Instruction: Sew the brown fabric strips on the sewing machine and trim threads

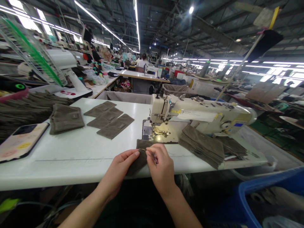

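Both hands meet at the front edge of the white table, over a dark olive fabric piece. My left hand pinches its upper edge between thumb and fingers. Close beside it, my right hand is closed, fingertips together at the fabric's edge; something small and partly hidden, perhaps metallic, shows inside its curled fingers. Another bit of olive fabric lies just behind the hands. Beyond that stands a cream sewing machine, its needle area lit above a metal plate.
Labelled fabric pieces lie fanned out left of the machine, near a small folded stack. A phone rests at the far left. Piled fabric pieces sit under the machine arm. A fan stands back left; a blue bin is at lower right.
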Demonstrator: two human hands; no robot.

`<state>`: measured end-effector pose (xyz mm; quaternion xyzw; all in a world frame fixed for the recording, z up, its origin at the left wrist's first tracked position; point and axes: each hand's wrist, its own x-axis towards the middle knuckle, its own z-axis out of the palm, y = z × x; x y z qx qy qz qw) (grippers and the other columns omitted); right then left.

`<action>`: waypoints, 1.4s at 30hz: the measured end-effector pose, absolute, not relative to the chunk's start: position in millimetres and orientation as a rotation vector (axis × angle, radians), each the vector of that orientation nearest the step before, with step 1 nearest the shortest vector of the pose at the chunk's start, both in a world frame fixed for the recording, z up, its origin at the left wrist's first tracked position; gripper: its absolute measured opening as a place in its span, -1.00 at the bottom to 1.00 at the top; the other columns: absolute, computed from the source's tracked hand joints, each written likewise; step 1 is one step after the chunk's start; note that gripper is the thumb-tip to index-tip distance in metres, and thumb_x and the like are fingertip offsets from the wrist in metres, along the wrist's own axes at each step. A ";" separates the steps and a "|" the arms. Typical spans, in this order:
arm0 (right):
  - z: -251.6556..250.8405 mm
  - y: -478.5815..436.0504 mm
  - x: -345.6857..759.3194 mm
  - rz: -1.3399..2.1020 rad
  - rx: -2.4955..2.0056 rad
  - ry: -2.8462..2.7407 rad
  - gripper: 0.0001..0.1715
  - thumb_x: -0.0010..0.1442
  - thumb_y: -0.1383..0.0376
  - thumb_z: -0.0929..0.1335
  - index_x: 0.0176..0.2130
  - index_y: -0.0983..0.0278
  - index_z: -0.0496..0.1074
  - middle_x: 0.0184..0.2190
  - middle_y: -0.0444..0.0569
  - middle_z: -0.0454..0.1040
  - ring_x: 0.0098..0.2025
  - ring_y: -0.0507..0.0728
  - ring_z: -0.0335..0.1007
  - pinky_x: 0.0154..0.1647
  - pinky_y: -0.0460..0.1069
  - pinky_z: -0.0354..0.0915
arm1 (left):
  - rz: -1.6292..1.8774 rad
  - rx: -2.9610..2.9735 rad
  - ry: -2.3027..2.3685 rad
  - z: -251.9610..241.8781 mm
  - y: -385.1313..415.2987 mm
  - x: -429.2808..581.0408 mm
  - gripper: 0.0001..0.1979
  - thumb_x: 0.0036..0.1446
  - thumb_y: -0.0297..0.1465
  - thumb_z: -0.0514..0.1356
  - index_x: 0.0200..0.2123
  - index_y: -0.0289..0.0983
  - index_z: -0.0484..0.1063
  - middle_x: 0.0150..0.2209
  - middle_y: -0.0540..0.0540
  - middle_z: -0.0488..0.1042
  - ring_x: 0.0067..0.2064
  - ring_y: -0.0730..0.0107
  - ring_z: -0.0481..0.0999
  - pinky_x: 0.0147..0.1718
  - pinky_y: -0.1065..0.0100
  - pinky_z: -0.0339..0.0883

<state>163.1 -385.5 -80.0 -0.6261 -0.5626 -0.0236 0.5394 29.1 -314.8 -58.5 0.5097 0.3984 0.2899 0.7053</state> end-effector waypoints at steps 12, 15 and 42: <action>-84.0 -377.3 160.8 -0.153 -1.535 -1.190 -0.90 0.17 0.40 0.29 -0.37 0.23 0.35 -0.39 -0.12 0.40 -0.40 0.03 0.35 -0.39 -0.11 0.26 | 0.689 1.309 0.889 -61.8 -319.5 32.9 -0.68 0.00 -0.13 0.33 -0.28 -0.24 0.67 -0.24 -0.11 0.67 -0.14 0.09 0.56 -0.11 0.24 0.35; -83.3 -379.9 163.3 -0.091 -1.480 -1.159 -0.89 0.18 0.41 0.28 -0.35 0.23 0.37 -0.37 -0.12 0.41 -0.37 0.03 0.36 -0.36 -0.10 0.29 | 0.668 1.180 0.910 -60.7 -319.4 31.2 -0.66 -0.06 -0.13 0.38 -0.29 -0.25 0.67 -0.30 -0.11 0.67 -0.25 0.17 0.54 -0.22 0.29 0.33; -81.6 -390.6 168.1 -0.086 -1.404 -1.269 -0.90 0.31 0.33 0.34 -0.21 0.24 0.48 -0.24 -0.05 0.49 -0.24 0.05 0.43 -0.27 -0.10 0.30 | 0.709 0.924 0.815 -51.8 -313.7 23.8 -0.70 -0.04 -0.21 0.42 -0.26 -0.26 0.63 -0.34 -0.06 0.61 -0.34 0.38 0.45 -0.39 0.47 0.31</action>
